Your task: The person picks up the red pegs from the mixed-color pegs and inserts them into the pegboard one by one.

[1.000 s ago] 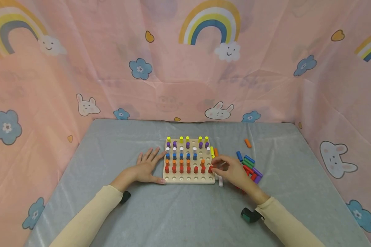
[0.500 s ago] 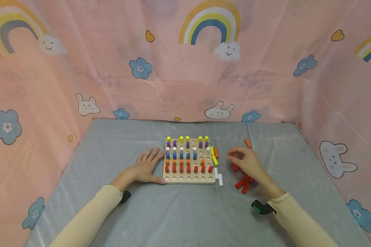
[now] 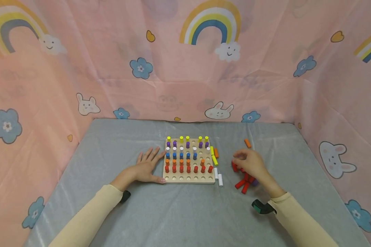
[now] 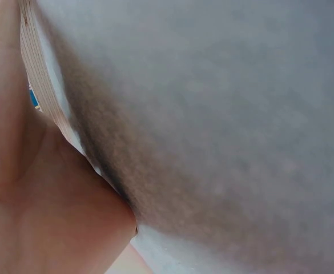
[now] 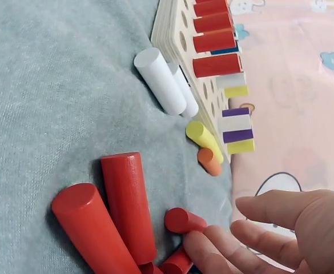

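A wooden pegboard [image 3: 189, 181] lies on the grey cloth, with rows of upright yellow, purple, white, blue, orange and red pegs. My left hand [image 3: 146, 168] is spread along its left side, thumb and fingertips at the edge. A row of red pegs [image 3: 188, 169] stands near the front of the board. To the right, my right hand [image 3: 251, 163] hangs over a heap of loose pegs and hides part of it. In the right wrist view its thumb stands apart from the fingers, and the fingertips reach a small red peg [image 5: 181, 220]. Larger loose red pegs [image 5: 128, 200] lie nearer that camera.
Beside the board's right edge lie two white pegs [image 3: 220, 180], two yellow pegs [image 3: 215, 160] and an orange peg [image 3: 216, 153]. Another orange peg [image 3: 247, 143] lies behind the heap. A pink printed curtain [image 3: 185, 82] surrounds the back and sides of the table.
My right hand has left the red peg at the right end of the red row and moved right, over the loose heap. The left hand stays put.
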Motion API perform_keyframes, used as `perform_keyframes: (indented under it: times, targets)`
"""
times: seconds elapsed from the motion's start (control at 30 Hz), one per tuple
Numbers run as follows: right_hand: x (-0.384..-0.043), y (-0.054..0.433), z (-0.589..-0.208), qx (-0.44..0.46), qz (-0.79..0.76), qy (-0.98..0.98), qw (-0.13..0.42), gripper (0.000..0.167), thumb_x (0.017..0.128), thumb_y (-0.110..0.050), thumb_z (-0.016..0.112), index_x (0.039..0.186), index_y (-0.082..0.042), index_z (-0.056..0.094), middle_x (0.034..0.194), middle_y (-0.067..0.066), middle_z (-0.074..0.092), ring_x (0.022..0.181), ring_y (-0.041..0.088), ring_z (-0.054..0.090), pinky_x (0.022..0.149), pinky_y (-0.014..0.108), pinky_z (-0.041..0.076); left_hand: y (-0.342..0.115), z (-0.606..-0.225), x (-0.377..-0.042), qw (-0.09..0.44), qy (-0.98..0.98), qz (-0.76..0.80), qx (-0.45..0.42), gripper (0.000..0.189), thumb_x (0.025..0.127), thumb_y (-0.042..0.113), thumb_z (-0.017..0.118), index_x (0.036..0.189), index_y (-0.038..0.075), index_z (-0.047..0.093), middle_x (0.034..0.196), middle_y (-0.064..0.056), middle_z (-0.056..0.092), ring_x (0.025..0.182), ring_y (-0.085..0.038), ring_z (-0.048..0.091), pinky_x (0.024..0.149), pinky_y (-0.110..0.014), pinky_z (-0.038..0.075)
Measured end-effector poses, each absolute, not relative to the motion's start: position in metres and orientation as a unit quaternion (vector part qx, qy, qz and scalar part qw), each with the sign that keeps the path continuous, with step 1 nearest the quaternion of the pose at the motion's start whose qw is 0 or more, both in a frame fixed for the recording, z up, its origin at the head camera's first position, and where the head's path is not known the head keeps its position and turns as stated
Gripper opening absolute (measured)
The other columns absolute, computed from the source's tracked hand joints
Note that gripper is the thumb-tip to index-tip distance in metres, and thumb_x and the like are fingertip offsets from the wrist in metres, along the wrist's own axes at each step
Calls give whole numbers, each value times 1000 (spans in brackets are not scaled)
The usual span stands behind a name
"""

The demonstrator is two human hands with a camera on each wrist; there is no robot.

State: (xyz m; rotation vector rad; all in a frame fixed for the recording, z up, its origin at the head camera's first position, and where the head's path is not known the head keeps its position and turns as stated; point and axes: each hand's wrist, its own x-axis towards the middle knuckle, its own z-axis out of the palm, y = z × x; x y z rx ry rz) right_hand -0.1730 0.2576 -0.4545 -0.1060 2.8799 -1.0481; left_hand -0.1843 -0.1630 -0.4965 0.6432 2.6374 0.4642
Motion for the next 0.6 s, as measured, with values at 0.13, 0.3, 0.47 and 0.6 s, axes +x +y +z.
perform_keyframes:
  times: [0.13, 0.3, 0.47, 0.6]
  targets:
    - [-173, 257, -457, -37, -317, 947, 41, 25, 87, -15, 71, 108, -1, 71, 85, 10, 77, 62, 13, 65, 57, 28, 50, -162, -496, -183, 193, 939, 169, 230, 120, 73, 77, 66, 161, 28, 1, 169, -12, -7, 155, -40, -10, 118, -70, -6]
    - [-172, 254, -462, -47, -301, 952, 28, 25, 83, -11, 76, 105, -2, 71, 84, 8, 75, 67, 12, 62, 60, 26, 49, -162, -494, -182, 189, 939, 168, 234, 119, 73, 77, 66, 161, 26, 4, 168, -14, -5, 154, -43, -9, 117, -71, -5]
    - [-173, 249, -467, -51, -294, 954, 40, 30, 80, -12, 80, 106, -2, 71, 87, 9, 73, 73, 15, 63, 63, 27, 49, -163, -495, -182, 190, 939, 165, 234, 119, 74, 78, 65, 161, 26, 2, 169, -13, -7, 154, -42, -9, 117, -70, -5]
    - [-174, 246, -468, -60, -293, 952, 60, 31, 80, -12, 80, 109, -2, 71, 88, 8, 72, 75, 15, 62, 65, 27, 49, -163, -493, -182, 189, 939, 162, 235, 119, 75, 76, 66, 161, 25, 3, 168, -14, -6, 154, -43, -9, 117, -71, -4]
